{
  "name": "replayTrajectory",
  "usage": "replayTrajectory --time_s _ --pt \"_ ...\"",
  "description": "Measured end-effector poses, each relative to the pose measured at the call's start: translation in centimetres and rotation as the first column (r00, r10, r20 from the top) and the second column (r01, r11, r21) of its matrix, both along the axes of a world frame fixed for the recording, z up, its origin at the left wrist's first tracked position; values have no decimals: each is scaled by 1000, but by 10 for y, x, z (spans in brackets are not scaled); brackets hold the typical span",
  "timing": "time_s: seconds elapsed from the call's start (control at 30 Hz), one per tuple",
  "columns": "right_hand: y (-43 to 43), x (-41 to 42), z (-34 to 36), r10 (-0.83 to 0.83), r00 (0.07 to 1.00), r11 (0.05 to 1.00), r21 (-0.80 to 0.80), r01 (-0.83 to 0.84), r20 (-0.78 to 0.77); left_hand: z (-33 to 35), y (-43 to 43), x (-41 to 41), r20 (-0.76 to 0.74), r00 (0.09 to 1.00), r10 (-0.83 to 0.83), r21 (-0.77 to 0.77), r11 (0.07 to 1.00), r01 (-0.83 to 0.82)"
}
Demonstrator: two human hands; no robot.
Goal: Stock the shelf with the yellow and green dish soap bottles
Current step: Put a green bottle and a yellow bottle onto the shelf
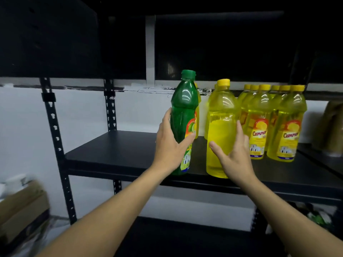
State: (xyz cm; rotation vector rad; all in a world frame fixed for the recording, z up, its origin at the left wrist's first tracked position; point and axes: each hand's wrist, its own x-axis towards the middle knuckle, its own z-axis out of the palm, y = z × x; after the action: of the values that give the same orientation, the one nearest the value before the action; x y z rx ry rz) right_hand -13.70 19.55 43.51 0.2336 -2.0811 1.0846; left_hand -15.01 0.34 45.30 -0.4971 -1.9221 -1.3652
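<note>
Your L hand [169,145] wraps the green dish soap bottle [182,112], thumb on its label. The bottle leans slightly, its base at the front edge of the black shelf [115,151]. Your R hand [236,158] curls round the yellow bottle [220,117] just beside it, also at the front edge. Can't tell if either base is set down. Other yellow bottles [259,127] stand in rows twd the shelf's right end.
</note>
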Motion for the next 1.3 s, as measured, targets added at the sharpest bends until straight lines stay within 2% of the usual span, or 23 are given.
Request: replayTrajectory --time_s 0.13,0.27,0.47,0.57,0.67,0.83,1.0,1.13,1.3 --pt "10 -49 -1 -31 999 1000 5 30 22 -11 -5 -51 22 1000 -10 -10 1000 10" --pt "22 -93 3 -72 989 997 17 71 129 -17 -11 -99 22 1000 7 -1 1000 -7" --pt "22 -142 2 -79 983 995 -41 87 167 -15 5 -148 33 999 9 -101 995 -5" --pt "21 -158 1 -65 982 995 -62 77 177 -16 15 -168 39 997 70 -162 985 -62" --pt "21 -166 -3 -57 983 991 -106 77 175 -23 23 -184 64 993 103 -188 978 -90" --pt "24 -164 -6 -38 986 993 -100 55 164 -38 11 -194 152 985 79 -299 954 -30" --pt "31 -156 -3 17 976 994 -111 7 215 -38 5 -191 131 987 98 -265 962 -61" --pt "31 -150 -5 -33 979 995 -86 51 200 -36 5 -188 118 988 103 -268 961 -68" --pt "37 -151 -8 -175 974 982 -43 183 141 -34 5 -184 129 984 120 -272 959 -81"
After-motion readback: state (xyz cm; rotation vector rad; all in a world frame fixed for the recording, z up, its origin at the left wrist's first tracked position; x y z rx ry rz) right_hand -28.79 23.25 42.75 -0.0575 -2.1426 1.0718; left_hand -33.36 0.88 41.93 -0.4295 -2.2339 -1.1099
